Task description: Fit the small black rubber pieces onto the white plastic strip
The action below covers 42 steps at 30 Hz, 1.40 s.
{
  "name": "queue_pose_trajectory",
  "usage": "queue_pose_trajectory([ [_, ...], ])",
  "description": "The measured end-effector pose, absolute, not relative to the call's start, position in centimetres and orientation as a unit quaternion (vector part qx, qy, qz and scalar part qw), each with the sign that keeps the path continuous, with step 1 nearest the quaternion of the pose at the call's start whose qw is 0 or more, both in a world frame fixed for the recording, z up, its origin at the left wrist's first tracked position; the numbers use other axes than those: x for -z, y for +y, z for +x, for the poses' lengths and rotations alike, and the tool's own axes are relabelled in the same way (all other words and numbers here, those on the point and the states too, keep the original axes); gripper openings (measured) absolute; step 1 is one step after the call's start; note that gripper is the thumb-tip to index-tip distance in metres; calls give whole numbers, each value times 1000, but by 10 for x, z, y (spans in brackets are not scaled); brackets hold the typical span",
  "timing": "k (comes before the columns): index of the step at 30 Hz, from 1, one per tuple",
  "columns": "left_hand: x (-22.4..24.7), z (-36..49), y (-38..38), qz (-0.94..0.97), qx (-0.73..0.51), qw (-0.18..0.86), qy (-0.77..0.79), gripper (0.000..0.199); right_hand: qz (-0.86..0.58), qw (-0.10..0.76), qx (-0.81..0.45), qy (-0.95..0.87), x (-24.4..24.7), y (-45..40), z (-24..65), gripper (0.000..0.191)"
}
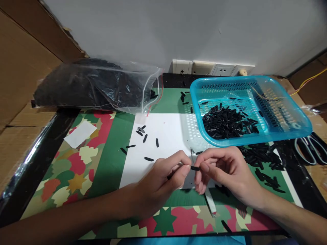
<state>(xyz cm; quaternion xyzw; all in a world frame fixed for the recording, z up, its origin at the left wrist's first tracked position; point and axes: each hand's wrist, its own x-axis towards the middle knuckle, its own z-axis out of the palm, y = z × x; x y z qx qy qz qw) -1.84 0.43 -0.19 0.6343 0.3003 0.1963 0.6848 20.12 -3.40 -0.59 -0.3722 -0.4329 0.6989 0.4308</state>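
Note:
My left hand (168,175) and my right hand (224,170) meet over the white sheet (176,131). A small black strip (195,168) spans the gap between them, one end pinched in each hand. Partly covered by my right hand lies a slim tool with a white handle (210,202) and a pointed metal tip. Several similar loose black pieces (149,159) are scattered to the left of my hands. Beyond my right hand, a blue plastic basket (245,140) holds a heap of black pieces (224,122).
A clear zip bag (97,85) full of black material lies at the back left. More black pieces (265,157) are piled right of my right hand, near scissors (308,149). A white paper scrap (80,133) rests at left. Wall sockets (204,68) sit behind.

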Motion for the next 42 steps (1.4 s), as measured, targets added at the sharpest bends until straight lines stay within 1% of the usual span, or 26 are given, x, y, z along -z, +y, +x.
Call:
queue_pose_trajectory([
  [5, 0, -17, 4, 621, -208, 688, 311, 30, -383, 430, -687, -443, 2, -35, 202, 23],
  [11, 4, -18, 4, 615, -208, 699, 298, 31, -398, 422, -668, -466, 0, -34, 200, 21],
  [15, 8, -21, 3, 605, -193, 710, 306, 33, -444, 401, -596, -536, 1, -34, 201, 23],
  [19, 11, -22, 2, 578, -205, 724, 315, 37, -478, 399, -513, -592, 6, -38, 206, 27],
  [22, 11, -21, 1, 563, -215, 734, 314, 38, -483, 387, -465, -633, 9, -41, 210, 27],
  [25, 12, -21, 1, 556, -221, 738, 311, 38, -470, 377, -446, -661, 10, -42, 211, 30],
  [27, 12, -21, 1, 560, -222, 736, 310, 37, -459, 380, -438, -673, 8, -41, 211, 25],
  [29, 13, -21, 1, 559, -226, 737, 306, 36, -452, 385, -418, -687, 7, -41, 210, 10],
  [30, 13, -21, 1, 555, -229, 739, 304, 35, -450, 387, -407, -694, 7, -41, 210, 6],
  [32, 14, -21, 1, 550, -236, 744, 299, 34, -449, 385, -393, -704, 6, -41, 210, 19],
  [33, 14, -21, 1, 550, -238, 744, 296, 34, -448, 382, -390, -708, 7, -41, 211, 22],
  [35, 15, -21, 0, 555, -238, 740, 296, 33, -445, 374, -388, -715, 7, -42, 211, 20],
  [39, 15, -20, 0, 562, -233, 734, 301, 30, -454, 357, -392, -716, 11, -42, 211, 8],
  [42, 15, -20, 0, 565, -233, 734, 297, 30, -460, 345, -401, -713, 13, -42, 211, 10],
])
